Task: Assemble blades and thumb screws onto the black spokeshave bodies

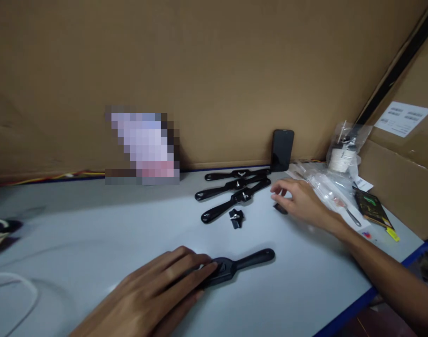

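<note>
My left hand holds a black spokeshave at the near middle of the table, its fingers over the body and hiding one handle. The other handle points right. My right hand is over the table farther back, fingers curved and thumb apart from them, with nothing visible between. Just below its thumb lies a small dark flat piece. Between the hands sits a black cap piece with a silvery screw. Behind it lie three more black spokeshaves, side by side, with silvery screws at their middles.
A dark phone leans against the cardboard wall. At right are clear plastic packaging, a bagged white cup, a dark printed packet and a cardboard box. A white cable curves at left; a blurred-out patch stands at back.
</note>
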The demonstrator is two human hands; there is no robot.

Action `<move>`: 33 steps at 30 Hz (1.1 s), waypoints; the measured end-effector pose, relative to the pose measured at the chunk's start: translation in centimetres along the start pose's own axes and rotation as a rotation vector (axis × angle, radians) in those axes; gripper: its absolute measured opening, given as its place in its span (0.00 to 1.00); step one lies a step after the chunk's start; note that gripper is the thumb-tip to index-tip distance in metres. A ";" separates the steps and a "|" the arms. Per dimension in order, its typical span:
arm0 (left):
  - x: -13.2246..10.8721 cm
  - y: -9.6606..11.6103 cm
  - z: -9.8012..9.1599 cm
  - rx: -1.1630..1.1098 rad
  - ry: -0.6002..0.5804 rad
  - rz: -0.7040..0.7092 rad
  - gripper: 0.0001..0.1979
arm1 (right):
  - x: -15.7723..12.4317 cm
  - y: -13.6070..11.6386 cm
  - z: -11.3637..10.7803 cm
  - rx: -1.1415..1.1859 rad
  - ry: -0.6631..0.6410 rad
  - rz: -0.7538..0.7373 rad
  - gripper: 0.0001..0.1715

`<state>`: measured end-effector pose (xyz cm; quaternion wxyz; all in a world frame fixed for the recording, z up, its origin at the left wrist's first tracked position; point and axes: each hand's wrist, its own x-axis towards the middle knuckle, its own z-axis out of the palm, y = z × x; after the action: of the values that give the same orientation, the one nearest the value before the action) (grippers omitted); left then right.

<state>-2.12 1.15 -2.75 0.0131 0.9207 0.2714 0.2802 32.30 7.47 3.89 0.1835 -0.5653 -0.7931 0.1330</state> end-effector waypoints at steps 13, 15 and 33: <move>0.9 -0.7 -1.3 -0.113 -0.150 -0.091 0.14 | 0.3 3.7 -2.0 -0.150 -0.332 -0.025 0.19; 1.1 -0.9 -1.6 -0.142 -0.154 -0.040 0.13 | 0.3 3.4 -2.2 -0.151 -0.339 -0.010 0.20; 1.9 0.9 -1.8 -0.129 -0.143 0.021 0.16 | 0.2 0.0 -1.1 0.226 -0.233 0.048 0.10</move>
<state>-1.23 1.12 -0.12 0.0889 0.9384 0.2412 0.2310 32.72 7.63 4.94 0.1494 -0.5406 -0.7752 0.2906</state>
